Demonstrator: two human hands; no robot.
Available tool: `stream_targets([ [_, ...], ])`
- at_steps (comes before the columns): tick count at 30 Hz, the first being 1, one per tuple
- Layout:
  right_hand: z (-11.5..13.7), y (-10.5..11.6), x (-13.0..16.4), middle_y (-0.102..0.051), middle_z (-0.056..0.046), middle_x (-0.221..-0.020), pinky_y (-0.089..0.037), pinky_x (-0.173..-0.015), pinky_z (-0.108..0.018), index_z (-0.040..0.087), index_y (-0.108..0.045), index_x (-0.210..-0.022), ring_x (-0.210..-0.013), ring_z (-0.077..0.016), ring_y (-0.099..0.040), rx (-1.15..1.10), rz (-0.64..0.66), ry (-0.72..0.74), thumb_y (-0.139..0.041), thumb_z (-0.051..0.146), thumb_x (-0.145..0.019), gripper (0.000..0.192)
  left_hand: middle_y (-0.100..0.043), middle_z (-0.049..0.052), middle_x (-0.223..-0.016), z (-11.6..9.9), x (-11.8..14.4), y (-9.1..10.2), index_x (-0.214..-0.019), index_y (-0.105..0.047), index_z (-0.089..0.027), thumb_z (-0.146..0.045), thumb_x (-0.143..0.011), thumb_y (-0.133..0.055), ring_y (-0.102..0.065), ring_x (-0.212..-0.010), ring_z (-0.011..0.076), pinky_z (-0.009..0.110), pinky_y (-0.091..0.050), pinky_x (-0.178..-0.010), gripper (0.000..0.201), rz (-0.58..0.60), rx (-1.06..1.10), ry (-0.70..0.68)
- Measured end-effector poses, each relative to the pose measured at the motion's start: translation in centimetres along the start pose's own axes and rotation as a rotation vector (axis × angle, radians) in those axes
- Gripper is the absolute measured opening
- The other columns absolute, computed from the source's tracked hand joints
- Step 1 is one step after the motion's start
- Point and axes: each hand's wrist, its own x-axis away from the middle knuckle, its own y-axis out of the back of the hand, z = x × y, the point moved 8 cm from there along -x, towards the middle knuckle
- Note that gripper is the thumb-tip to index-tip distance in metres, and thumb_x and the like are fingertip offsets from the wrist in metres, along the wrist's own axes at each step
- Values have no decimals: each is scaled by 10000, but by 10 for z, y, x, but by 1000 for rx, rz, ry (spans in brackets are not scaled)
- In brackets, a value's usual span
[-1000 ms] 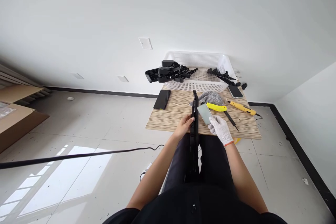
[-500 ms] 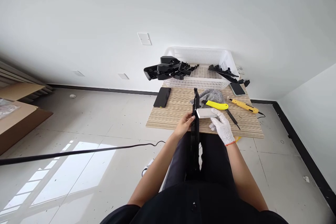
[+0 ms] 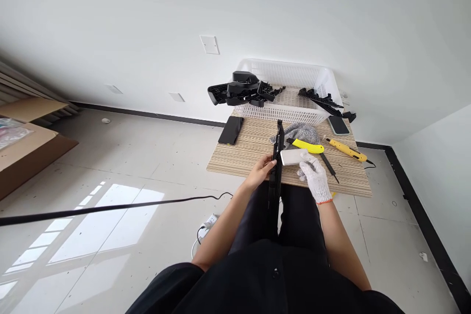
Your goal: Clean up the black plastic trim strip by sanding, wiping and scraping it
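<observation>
My bare left hand (image 3: pixel 262 170) is closed round a long black plastic part (image 3: pixel 274 184), which stands lengthwise between my legs and reaches over the table's front edge. In a white knitted glove, my right hand (image 3: pixel 313 176) grips a flat, pale block (image 3: pixel 292 157) whose kind I cannot make out. The block's left end is close beside the black part; whether they touch is unclear. Just behind it lie a yellow utility knife (image 3: pixel 308 146) and a crumpled grey cloth (image 3: pixel 303 132). A thin black tool (image 3: pixel 329 168) rests right of my gloved hand.
A white plastic basket (image 3: pixel 283 114) with black plastic parts (image 3: pixel 243 89) stands at the table's back. The wood-patterned table (image 3: pixel 235 157) also bears a black phone-like slab (image 3: pixel 231 130), a phone (image 3: pixel 338 125) and a yellow corded tool (image 3: pixel 346 149). A power strip (image 3: pixel 208 225) lies on the floor.
The camera view has shifted and tilted slightly. Both hands keep their holds; the pale block still sits beside the black part, at nearly the same place.
</observation>
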Motion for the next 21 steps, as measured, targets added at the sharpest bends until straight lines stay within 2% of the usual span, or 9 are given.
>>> stream_targets([
  [4,-2,4,-2,-670,-28,-905,-489,-481,-213,199,-699,-1080,-624,-104,-614,-29,-19,4,-715,462,-762,413,-691,77,-1199,-1,0,1,-1163,-642,-193,-465,-838,-692,-627,-1114,211,332,-468,-984,427,-6,-16,-24],
  [9,-3,3,-1,-664,-11,-708,-504,-514,-227,183,-739,-1058,-612,-120,-612,-16,6,-24,-745,453,-747,412,-683,72,-1222,1,-1,2,-1225,-621,-204,-476,-858,-664,-614,-1159,228,332,-489,-975,459,-9,-23,-40],
  [11,-4,3,0,-658,-7,-658,-501,-518,-230,179,-751,-1060,-596,-119,-602,2,12,-38,-756,448,-738,420,-695,64,-1184,2,-1,3,-1241,-613,-210,-489,-866,-647,-634,-1110,219,319,-516,-923,469,-7,-22,-37],
  [16,-9,2,1,-665,-3,-642,-487,-518,-237,183,-764,-1081,-562,-107,-576,56,7,-72,-786,426,-698,454,-728,45,-994,4,4,5,-1281,-597,-220,-520,-866,-629,-675,-819,183,296,-555,-697,513,-35,-26,5],
  [21,-10,3,3,-658,1,-629,-470,-503,-239,190,-764,-1101,-537,-98,-544,95,-37,-91,-780,424,-696,468,-737,33,-930,2,5,4,-1315,-588,-230,-509,-867,-632,-672,-775,180,314,-556,-739,530,-49,-29,23],
])
